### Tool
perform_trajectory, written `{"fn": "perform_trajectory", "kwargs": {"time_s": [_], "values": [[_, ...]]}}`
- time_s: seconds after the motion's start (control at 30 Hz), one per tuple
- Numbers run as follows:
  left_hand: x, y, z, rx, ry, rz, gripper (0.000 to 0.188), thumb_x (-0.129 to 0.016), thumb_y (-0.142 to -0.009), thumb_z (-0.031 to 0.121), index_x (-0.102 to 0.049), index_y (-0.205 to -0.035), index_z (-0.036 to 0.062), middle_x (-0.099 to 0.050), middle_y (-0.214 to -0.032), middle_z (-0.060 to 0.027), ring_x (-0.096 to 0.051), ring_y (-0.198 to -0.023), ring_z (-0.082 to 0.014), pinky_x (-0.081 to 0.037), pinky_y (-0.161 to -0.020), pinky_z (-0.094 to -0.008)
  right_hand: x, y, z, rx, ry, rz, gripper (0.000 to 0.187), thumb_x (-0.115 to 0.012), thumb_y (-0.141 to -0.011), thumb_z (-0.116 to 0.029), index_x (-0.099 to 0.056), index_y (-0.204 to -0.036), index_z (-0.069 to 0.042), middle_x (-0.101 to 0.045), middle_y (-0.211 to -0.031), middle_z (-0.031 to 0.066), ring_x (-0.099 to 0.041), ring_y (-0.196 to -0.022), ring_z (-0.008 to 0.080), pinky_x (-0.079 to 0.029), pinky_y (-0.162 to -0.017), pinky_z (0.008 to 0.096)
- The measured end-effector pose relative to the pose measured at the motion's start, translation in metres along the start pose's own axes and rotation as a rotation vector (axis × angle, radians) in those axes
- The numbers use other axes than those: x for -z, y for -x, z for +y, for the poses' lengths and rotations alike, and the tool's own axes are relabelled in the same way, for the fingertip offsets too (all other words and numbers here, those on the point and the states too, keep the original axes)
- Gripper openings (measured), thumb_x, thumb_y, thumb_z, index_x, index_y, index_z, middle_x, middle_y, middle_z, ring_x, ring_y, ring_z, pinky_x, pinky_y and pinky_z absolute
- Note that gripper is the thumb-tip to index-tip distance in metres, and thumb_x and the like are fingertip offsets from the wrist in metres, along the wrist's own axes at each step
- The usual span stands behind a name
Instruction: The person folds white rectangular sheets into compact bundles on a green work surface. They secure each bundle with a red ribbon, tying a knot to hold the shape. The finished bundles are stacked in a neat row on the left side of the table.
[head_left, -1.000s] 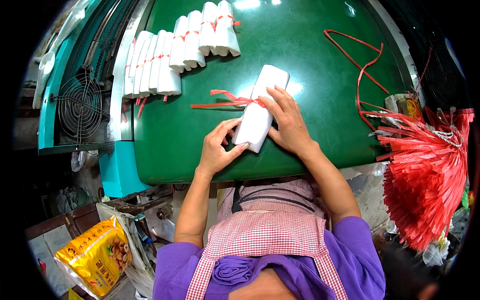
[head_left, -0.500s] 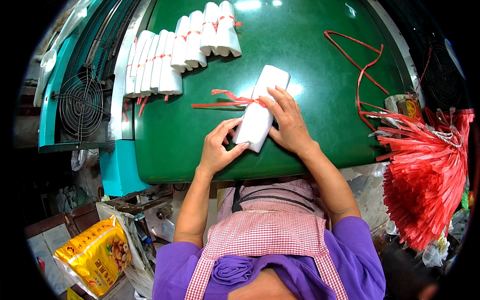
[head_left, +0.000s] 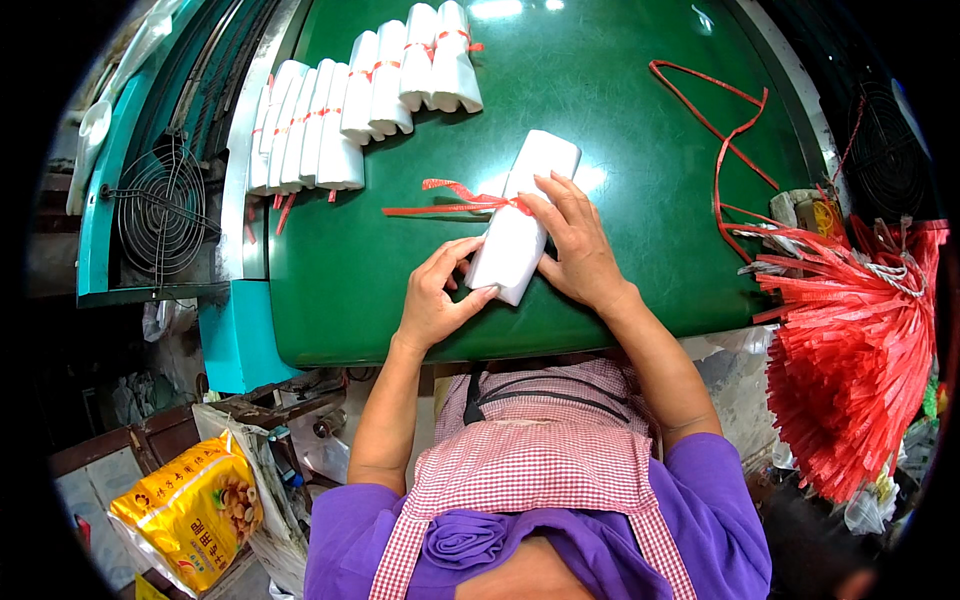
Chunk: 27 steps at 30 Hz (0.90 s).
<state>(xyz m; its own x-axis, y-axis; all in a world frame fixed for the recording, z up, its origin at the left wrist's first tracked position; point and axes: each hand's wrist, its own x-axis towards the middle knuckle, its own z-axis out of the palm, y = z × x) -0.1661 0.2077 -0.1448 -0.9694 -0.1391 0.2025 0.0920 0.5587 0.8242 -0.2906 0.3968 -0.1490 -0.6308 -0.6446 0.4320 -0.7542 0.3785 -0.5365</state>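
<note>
A folded white plastic bundle (head_left: 510,240) lies slantwise on the green work surface (head_left: 620,110). Red plastic ribbon (head_left: 470,203) is tied round its middle, with loose ends trailing left. My left hand (head_left: 440,292) grips the bundle's near end, thumb on top and fingers at the left side. My right hand (head_left: 575,240) holds its right side, fingers across the top close to the ribbon. Part of the bundle is hidden beneath the right fingers.
Several tied white bundles (head_left: 388,80) lie in a row at the far left. A thick bunch of red ribbon strips (head_left: 850,360) hangs at the right edge, below a loose red strand (head_left: 722,150). A wire fan guard (head_left: 162,212) stands left; a yellow packet (head_left: 190,510) sits lower left.
</note>
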Motion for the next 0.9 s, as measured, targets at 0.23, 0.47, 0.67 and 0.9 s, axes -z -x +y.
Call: {"fn": "perform_trajectory", "kwargs": {"time_s": [0.23,0.47,0.67,0.9], "values": [[0.0001,-0.0004,0.0004,0.004,0.005,-0.004,0.057,-0.081,-0.071,0.023,-0.061,-0.122,0.007,-0.065,-0.113,-0.007,-0.059,-0.077,-0.0148,-0.046,-0.059,-0.0251,0.0003,0.0002,0.0002,0.001,0.002,-0.002,0.061,-0.071,-0.07,-0.007,-0.053,-0.128,-0.01,-0.044,-0.139,0.0155,-0.036,-0.135,0.0352,-0.032,-0.109,0.0468],[0.0,-0.0003,-0.0002,0.004,0.009,-0.002,0.057,-0.081,-0.071,0.023,-0.061,-0.122,0.0069,-0.065,-0.113,-0.0071,-0.059,-0.076,-0.0148,-0.047,-0.059,-0.0252,-0.0003,0.0,0.0003,-0.003,0.0,-0.005,0.062,-0.071,-0.069,-0.007,-0.053,-0.128,-0.01,-0.044,-0.139,0.0153,-0.035,-0.135,0.0349,-0.032,-0.11,0.0464],[-0.0002,-0.0002,-0.0002,-0.004,0.006,0.003,0.057,-0.081,-0.07,0.022,-0.061,-0.122,0.0069,-0.065,-0.112,-0.0071,-0.059,-0.076,-0.0149,-0.047,-0.059,-0.0252,-0.0004,0.0001,0.0006,-0.003,-0.002,-0.008,0.062,-0.072,-0.069,-0.007,-0.053,-0.128,-0.01,-0.043,-0.139,0.0153,-0.035,-0.136,0.0346,-0.032,-0.11,0.0462],[-0.0001,-0.0004,0.0006,-0.002,0.015,0.004,0.057,-0.081,-0.07,0.023,-0.061,-0.121,0.0073,-0.065,-0.112,-0.0071,-0.059,-0.076,-0.015,-0.047,-0.059,-0.0252,0.0,0.0,-0.0001,-0.01,0.0,-0.018,0.062,-0.072,-0.069,-0.006,-0.053,-0.128,-0.01,-0.043,-0.139,0.0152,-0.035,-0.136,0.0346,-0.032,-0.11,0.0464]]}}
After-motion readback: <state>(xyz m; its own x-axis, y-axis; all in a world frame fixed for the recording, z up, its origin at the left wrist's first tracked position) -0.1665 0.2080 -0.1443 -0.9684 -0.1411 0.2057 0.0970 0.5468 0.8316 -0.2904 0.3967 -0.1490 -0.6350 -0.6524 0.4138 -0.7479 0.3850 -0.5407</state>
